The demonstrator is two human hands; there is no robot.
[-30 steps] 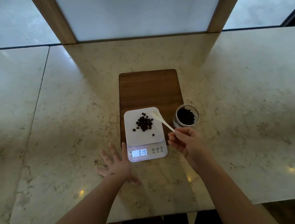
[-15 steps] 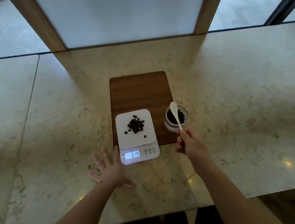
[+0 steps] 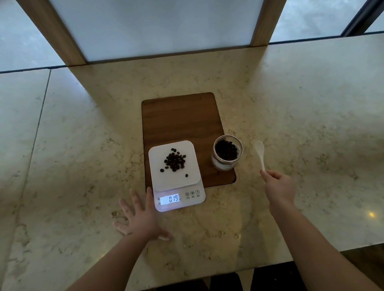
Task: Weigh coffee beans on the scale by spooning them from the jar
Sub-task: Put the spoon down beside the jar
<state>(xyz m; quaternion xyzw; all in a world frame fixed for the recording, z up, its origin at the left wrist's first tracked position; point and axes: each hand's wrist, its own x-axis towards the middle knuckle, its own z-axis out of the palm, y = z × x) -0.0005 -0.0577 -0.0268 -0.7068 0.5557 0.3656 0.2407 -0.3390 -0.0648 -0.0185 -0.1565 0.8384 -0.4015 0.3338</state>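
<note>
Spooning looks done: my right hand point(image 3: 279, 187) pinches the spoon point(image 3: 260, 153) at jar's point(image 3: 227, 152) three o'clock; left hand point(image 3: 139, 216) splayed flat. Next, set it down.

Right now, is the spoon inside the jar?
No, the right hand holds the white spoon over the counter, to the right of the jar.

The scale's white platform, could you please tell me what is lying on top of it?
On the scale lies a small pile of coffee beans, with two strays apart. How many beans are buried inside the pile cannot be seen.
</note>
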